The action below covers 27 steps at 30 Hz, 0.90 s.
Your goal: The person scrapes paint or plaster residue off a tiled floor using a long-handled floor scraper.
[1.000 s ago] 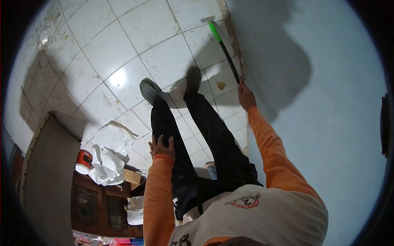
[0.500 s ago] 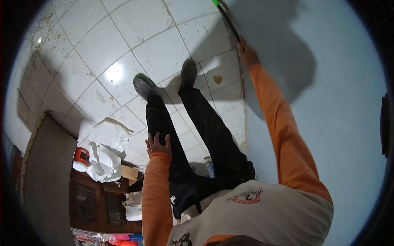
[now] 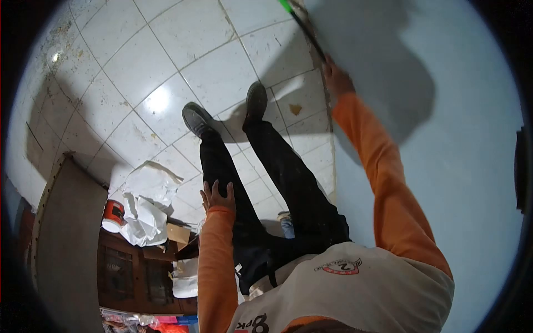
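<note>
tool (image 3: 307, 31), green and black, runs forward from the right hand (image 3: 337, 80), fingers clamped round its near end. wall (image 3: 477, 166) close on right; tiled floor (image 3: 211, 72) spreads leftward. left hand (image 3: 218, 195), fingers apart, on left leg (image 3: 219, 161).

Right hand (image 3: 338, 81) gripping a black-and-green handle (image 3: 306, 30) by the pale wall (image 3: 455, 188), far end out of view up top; left hand (image 3: 219, 195) spread on one leg of the black trousers (image 3: 221, 158); shoes (image 3: 197, 118) apart on smudged white tiles (image 3: 205, 61); orange tub (image 3: 113, 213) beside crumpled white sheeting (image 3: 145, 222).
</note>
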Motion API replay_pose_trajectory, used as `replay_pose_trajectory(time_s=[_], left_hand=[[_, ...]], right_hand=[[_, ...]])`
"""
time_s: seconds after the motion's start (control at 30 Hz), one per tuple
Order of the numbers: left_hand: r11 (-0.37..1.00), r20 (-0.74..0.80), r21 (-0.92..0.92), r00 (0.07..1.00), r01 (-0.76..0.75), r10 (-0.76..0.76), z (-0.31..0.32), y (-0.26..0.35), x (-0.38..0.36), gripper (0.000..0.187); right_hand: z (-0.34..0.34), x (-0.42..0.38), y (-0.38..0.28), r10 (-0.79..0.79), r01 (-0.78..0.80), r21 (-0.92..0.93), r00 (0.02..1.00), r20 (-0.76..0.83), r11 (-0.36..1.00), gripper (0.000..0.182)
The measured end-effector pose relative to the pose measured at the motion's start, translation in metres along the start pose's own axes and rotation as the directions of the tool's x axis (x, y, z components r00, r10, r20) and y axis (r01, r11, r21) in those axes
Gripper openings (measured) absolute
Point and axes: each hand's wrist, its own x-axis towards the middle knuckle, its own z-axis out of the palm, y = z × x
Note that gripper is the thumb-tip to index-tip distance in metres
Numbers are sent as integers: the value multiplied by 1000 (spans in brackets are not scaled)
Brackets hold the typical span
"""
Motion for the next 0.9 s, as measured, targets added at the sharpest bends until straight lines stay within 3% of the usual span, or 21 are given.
replay_pose_trajectory(time_s=[0.07, 0.1, 0.13, 0.17, 0.27, 0.33, 0.43, 0.5, 0.6, 0.7, 0.73, 0.8, 0.9], left_hand=[[1000, 5, -22, 1000, 7, -7, -4, 1, -4, 66], [999, 9, -38, 1000, 11, -10, -6, 7, -2, 66], [999, 4, -45, 1000, 6, -6, -8, 13, 1, 66], [999, 9, -40, 1000, 12, -12, -10, 14, 0, 67], [999, 15, -31, 1000, 22, -21, -5, 12, -4, 68], [1000, 2, -25, 1000, 11, -11, -8, 11, -4, 69], [999, 21, -42, 1000, 12, -11, -10, 12, -4, 69], [998, 21, -49, 999, 25, -24, -11, 16, 0, 69], [999, 43, -27, 998, 41, -40, -10, 13, -2, 69], [999, 33, -15, 999, 33, -33, -6, -1, -2, 67], [999, 22, -30, 999, 32, -31, -4, 1, 3, 67], [998, 27, -57, 999, 30, -28, -11, 4, 1, 67], [998, 29, -63, 999, 24, -22, -14, 9, 5, 67]], right_hand=[[39, -28, 42, -184, 163, -171, 975, -120, 972, 48], [39, -33, 35, -403, 315, -294, 859, -315, 902, 47], [37, -31, 32, -593, 412, -439, 660, -461, 799, 46], [35, -15, 25, -421, 351, -251, 844, -333, 902, 46], [14, 27, -38, -159, 159, 0, 986, -58, 987, 46], [33, 17, -35, -89, 88, 73, 996, -1, 993, 48], [73, -53, 7, -236, 231, -55, 967, -93, 971, 48], [72, -74, -4, -154, 152, 89, 988, 22, 984, 47], [66, -4, -53, -224, 229, 103, 973, -59, 968, 50], [56, -6, -69, -153, 150, 79, 987, 38, 986, 52], [90, -21, -35, -244, 248, 26, 965, -91, 969, 52], [86, -84, -20, -217, 217, 53, 976, -10, 975, 52], [87, -77, -35, -123, 126, -50, 990, 70, 991, 54]])
